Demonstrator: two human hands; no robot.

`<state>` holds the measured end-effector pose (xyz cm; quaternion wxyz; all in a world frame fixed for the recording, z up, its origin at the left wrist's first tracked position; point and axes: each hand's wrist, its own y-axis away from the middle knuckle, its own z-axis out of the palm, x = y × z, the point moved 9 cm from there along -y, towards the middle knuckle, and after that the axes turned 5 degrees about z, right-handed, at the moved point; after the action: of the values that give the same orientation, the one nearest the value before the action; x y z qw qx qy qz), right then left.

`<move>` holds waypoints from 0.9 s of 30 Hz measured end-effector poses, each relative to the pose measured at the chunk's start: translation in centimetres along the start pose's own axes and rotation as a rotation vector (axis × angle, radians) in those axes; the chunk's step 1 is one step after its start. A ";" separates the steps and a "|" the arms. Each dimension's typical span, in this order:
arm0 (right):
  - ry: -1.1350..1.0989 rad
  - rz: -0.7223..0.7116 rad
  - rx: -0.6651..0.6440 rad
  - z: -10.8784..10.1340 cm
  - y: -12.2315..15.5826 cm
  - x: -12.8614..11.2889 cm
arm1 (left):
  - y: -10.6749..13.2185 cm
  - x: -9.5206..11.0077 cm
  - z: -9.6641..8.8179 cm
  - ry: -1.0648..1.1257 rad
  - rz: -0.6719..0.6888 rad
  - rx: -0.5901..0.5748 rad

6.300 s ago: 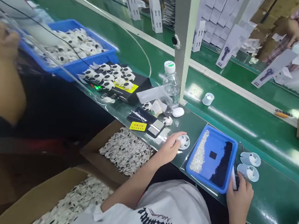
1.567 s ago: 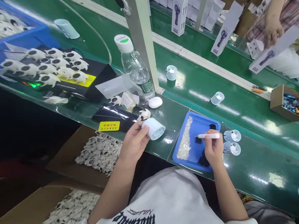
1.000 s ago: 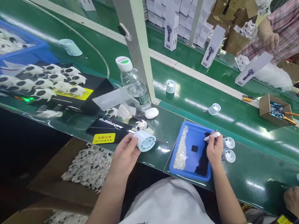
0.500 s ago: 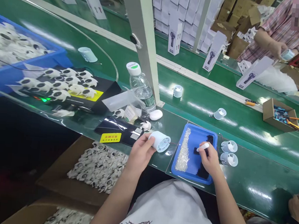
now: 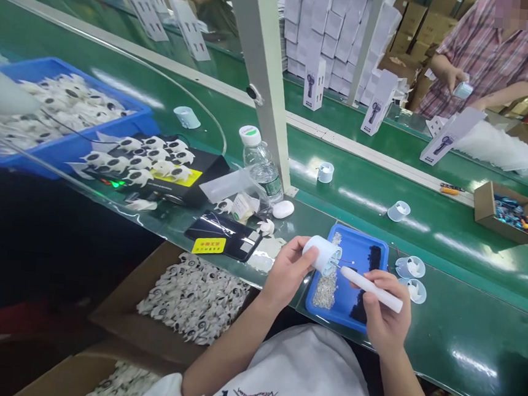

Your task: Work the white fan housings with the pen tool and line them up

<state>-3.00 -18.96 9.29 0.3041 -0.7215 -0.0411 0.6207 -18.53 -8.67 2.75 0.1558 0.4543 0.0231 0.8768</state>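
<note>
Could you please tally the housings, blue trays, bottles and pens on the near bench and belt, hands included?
Housings: 6, one in the left hand
Blue trays: 2
Bottles: 1
Pens: 1, in the right hand
Total: 10

Nothing legible at this size.
- Yellow sticker [image 5: 208, 245] on black slab [image 5: 230, 235]: dark characters, too small to read.
- Yellow label [image 5: 179, 176] on black box [image 5: 209, 163]: print blurred.
- White shirt [image 5: 304, 374]: black gothic lettering, upside down, undecipherable.
- White cartons [image 5: 314, 82]: handheld-fan picture, no readable print.
</note>
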 end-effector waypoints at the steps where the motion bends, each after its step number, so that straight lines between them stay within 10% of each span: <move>1: -0.006 0.003 0.002 0.0 0.0 0.1 | 0.1 0.0 0.1 -0.005 0.001 -0.002; 21: 0.056 -0.029 0.121 -1.2 1.1 -0.6 | 1.6 -0.4 2.4 -0.106 -0.048 -0.080; 27: 0.325 0.129 0.057 -0.1 1.3 0.1 | 2.1 3.8 3.3 -0.334 0.379 0.001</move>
<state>-3.28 -20.04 8.57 0.2868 -0.8045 0.0727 0.5150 -18.47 -9.94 8.02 -0.0100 0.5890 -0.0882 0.8033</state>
